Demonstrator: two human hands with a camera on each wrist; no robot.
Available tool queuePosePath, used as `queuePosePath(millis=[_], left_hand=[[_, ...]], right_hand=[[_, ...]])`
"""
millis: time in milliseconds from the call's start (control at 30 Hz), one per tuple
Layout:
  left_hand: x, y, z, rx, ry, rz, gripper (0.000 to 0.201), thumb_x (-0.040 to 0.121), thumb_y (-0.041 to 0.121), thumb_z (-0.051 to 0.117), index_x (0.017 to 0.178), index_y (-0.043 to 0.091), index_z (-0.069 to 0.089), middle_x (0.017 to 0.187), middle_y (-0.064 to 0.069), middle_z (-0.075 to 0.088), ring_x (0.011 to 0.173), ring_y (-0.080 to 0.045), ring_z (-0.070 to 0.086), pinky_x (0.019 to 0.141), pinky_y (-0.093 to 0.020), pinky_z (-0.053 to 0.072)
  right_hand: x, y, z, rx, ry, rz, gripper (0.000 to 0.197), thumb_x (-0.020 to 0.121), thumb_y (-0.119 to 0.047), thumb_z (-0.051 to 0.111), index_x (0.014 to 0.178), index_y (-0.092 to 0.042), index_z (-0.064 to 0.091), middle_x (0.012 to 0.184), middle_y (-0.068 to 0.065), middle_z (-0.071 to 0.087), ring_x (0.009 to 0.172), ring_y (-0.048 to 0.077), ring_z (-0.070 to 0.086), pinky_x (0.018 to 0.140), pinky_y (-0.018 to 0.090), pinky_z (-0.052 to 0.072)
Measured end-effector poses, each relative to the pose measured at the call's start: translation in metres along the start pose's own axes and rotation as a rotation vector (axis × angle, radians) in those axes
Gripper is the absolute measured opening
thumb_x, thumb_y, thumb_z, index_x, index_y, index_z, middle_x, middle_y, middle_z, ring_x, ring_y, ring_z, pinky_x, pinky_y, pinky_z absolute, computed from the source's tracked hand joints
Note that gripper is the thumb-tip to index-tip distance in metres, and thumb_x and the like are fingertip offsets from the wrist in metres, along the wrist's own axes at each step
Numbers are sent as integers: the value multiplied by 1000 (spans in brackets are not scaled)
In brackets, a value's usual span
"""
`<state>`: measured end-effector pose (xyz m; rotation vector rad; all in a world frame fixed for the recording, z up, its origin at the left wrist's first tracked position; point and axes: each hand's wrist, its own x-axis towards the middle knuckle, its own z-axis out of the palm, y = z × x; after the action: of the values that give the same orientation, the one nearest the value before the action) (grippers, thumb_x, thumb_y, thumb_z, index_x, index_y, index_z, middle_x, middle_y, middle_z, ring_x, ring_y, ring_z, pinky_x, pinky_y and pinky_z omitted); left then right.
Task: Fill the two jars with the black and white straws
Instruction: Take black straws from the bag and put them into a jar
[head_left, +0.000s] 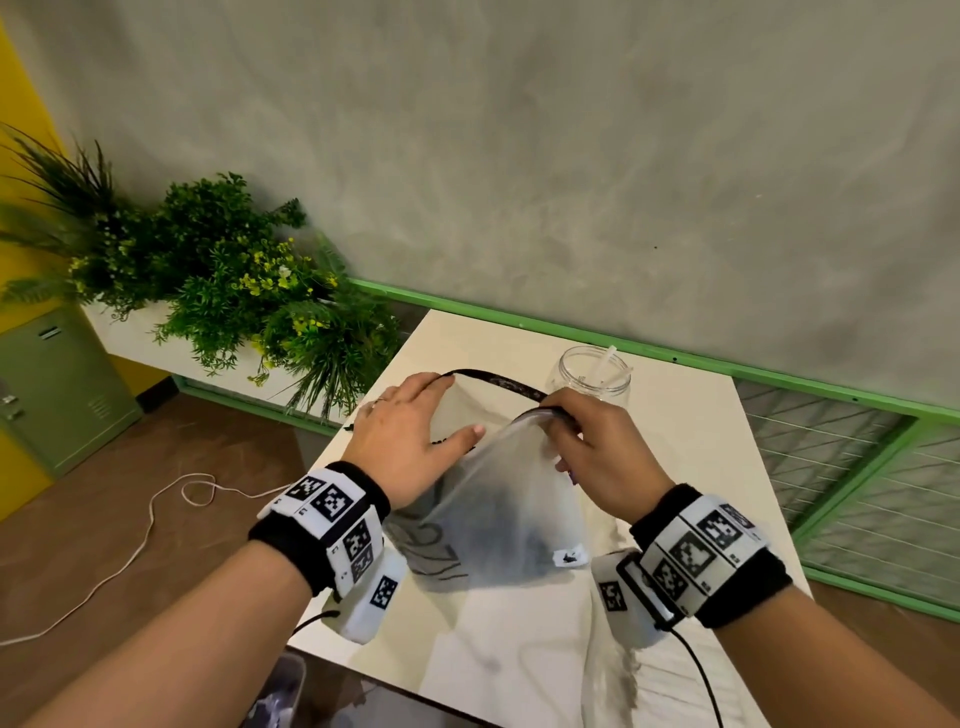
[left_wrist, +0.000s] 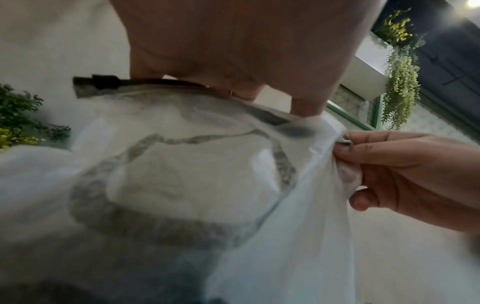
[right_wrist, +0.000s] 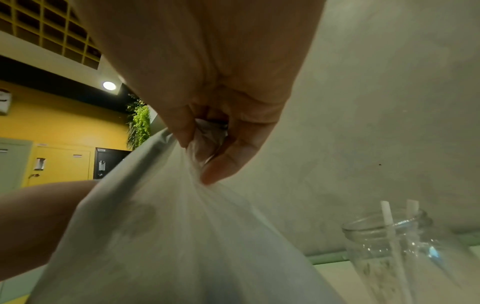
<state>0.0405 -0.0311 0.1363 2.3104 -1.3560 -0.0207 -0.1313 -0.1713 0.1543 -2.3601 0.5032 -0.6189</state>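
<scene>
Both hands hold a frosted plastic zip bag (head_left: 498, 499) with a black zip rim (head_left: 498, 382) above the white table (head_left: 691, 467). My left hand (head_left: 447, 405) grips the rim's left part, fingers over the black strip and thumb on the near wall; the left wrist view shows this left hand (left_wrist: 272, 96) on the strip. My right hand (head_left: 561, 431) pinches bunched plastic at the rim's right end, as the right hand (right_wrist: 205, 148) shows close up. A dark shape lies low inside the bag; what it is I cannot tell. Behind it a clear jar (head_left: 595, 376) holds white straws (right_wrist: 389, 226).
Leafy plants (head_left: 234, 280) in a white planter stand left of the table. A grey wall with a green rail (head_left: 675, 353) runs right behind it. A white cable (head_left: 156, 509) lies on the brown floor, near a green cabinet (head_left: 57, 384).
</scene>
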Motion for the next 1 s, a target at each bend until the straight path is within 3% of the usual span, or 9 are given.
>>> queuePosePath(millis=[67,133,233,333,433,567,667,833,1000], left_hand=[[-2,-1,1,-90,-10,21,90,73,79,14,143,26,35,148,10,33,133,-17,36,107,-45,31],[-3,-2,3,-133,-26,41,92,72,82,14,143,28,34,150,12,31,135,-15,33,110,-45,28],[-6,-2,5,-81,-57,82,99,64,88,23,145,31,28,151,15,24,135,-14,30,110,-42,26],[-10,-2,13,24,-74,93,103,59,87,30,147,33,19,153,16,16,135,-17,27,111,-43,25],[-11,-5,22,82,-86,43,108,55,85,32,147,34,9,154,11,13,136,-21,26,110,-46,27],[-13,-9,30,71,-109,12,113,51,84,41,146,36,1,152,8,13,134,-24,29,107,-46,33],[-12,-9,35,-5,-96,-16,105,57,89,33,146,39,6,152,6,18,134,-26,31,106,-44,36],[-16,-5,40,57,-194,-56,106,65,74,56,146,40,-4,153,0,16,131,-32,32,104,-43,38],[-19,-1,47,94,-212,-27,117,64,65,68,144,41,-13,150,1,21,126,-31,39,100,-40,42]], right_hand=[[-3,-1,-3,14,5,12,16,85,-22,46,90,-20,61,72,-11,59,63,9,58,60,23,45],[-7,-1,-8,16,-16,16,33,81,-36,40,84,-14,64,69,-8,60,66,8,57,67,31,49],[-7,2,-15,-28,-27,90,49,94,-38,39,65,-1,53,58,11,55,60,21,50,68,41,45],[-8,3,-13,-249,-57,26,41,93,-31,57,55,-19,49,49,-1,46,50,12,42,52,20,32],[-12,-3,-8,-310,-174,-63,8,81,-13,67,86,-19,66,65,-12,49,57,4,45,56,18,31],[-21,-4,-2,-491,-350,-144,42,79,1,55,114,-23,59,104,-5,44,83,18,49,70,31,42],[-27,1,6,-620,-417,-104,55,81,5,51,126,-27,52,123,-1,41,101,24,51,71,34,44],[-29,10,13,-632,-459,-140,61,81,9,42,125,-31,57,127,-10,55,112,22,52,81,36,47],[-31,19,13,-776,-426,-27,57,89,1,39,141,-22,39,138,3,46,116,29,49,89,38,47]])
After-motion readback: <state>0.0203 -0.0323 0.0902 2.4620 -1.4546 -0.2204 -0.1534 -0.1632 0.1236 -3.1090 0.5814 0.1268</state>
